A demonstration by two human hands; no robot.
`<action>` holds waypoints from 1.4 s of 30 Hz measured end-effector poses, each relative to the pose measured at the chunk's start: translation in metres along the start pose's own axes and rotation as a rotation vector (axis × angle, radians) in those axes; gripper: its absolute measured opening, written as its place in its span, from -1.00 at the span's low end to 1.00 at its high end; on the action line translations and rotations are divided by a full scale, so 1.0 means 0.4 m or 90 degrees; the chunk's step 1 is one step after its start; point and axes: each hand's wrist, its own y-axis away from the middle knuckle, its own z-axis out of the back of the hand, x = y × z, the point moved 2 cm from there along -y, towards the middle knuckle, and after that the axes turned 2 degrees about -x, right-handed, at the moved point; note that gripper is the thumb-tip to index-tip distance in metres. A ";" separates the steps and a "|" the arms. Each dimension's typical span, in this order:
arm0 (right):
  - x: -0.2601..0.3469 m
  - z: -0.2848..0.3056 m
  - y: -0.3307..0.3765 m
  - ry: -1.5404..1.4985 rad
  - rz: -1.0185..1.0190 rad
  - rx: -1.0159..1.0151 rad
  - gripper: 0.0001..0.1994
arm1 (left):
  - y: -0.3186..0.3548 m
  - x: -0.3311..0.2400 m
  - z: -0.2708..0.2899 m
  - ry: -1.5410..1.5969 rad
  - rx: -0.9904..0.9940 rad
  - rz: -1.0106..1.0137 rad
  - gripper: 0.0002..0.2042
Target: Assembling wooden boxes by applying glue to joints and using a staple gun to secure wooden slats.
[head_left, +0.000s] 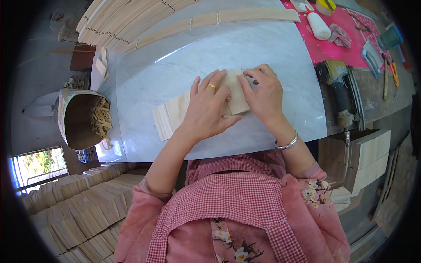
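Note:
On the pale marbled tabletop point(280, 48), several flat light wooden boards point(173, 110) lie side by side in a slanting row. My left hand point(209, 103), with a gold ring, rests across them; its fingers are spread and its thumb stretches to the right. At the right end of the row lies a short wooden board point(237, 90). My right hand point(265, 92), with a silver bangle at the wrist, closes thumb and bent fingers at this board's upper right edge. Whether something small is also between those fingers cannot be made out.
Stacked wooden strips point(118, 22) and a long jointed strip point(250, 15) lie at the back. A box of shavings point(66, 118) stands left. At right are a white bottle point(319, 26), a pink cloth point(340, 36), a power tool point(340, 90) and pliers point(393, 72). Board stacks point(74, 210) stand lower left.

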 end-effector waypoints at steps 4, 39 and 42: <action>-0.006 -0.019 0.002 0.019 0.008 -0.022 -0.93 | -0.026 0.018 -0.029 0.071 0.031 -0.008 -0.56; 0.024 0.141 0.122 0.071 -0.013 0.120 -0.84 | -0.031 0.047 -0.064 0.169 -0.071 0.000 -0.63; 0.032 0.119 0.138 0.082 0.043 0.118 -0.85 | -0.027 0.049 -0.065 0.164 -0.064 0.003 -0.67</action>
